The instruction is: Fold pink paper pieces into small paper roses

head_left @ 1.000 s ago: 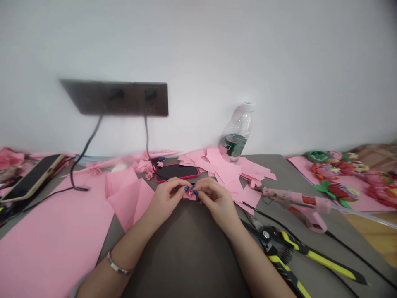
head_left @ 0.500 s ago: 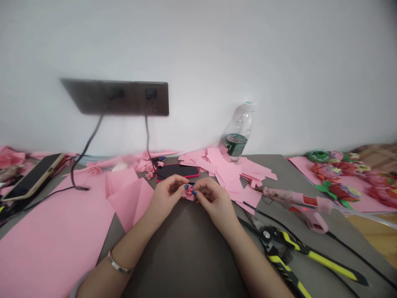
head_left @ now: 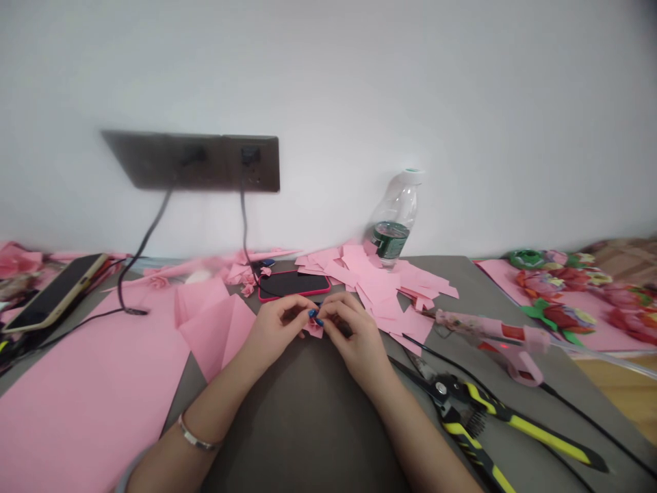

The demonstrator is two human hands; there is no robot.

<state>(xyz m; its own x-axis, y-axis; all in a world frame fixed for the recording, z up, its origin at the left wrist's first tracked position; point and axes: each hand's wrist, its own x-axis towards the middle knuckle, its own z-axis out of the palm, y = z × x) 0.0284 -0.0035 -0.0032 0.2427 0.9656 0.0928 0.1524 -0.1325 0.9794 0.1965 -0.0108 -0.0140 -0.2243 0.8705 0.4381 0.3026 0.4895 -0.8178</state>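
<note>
A small folded pink paper flower (head_left: 315,330) is held between both hands above the grey table (head_left: 308,424). My left hand (head_left: 281,325) pinches it from the left with thumb and forefinger, and my right hand (head_left: 354,335) pinches it from the right. The blue-painted thumbnails nearly meet over its top, and the fingers hide much of it. Just behind the hands lies a phone in a red-pink case (head_left: 293,283). Cut pink paper pieces (head_left: 377,277) are heaped behind my right hand, and folded pink paper (head_left: 215,325) lies left of my left forearm.
On the right rest a pink glue gun (head_left: 493,332) and yellow-black pruning shears (head_left: 477,397), with a black cord between. A water bottle (head_left: 395,222) stands by the wall. Left are a large pink sheet (head_left: 102,383), another phone (head_left: 54,291) and charging cables. Paper flowers (head_left: 564,294) lie far right.
The fingers have shifted slightly around the paper flower, with the thumbs closer together and tilted differently. The flower sits a little lower. Everything else on the table stays put.
</note>
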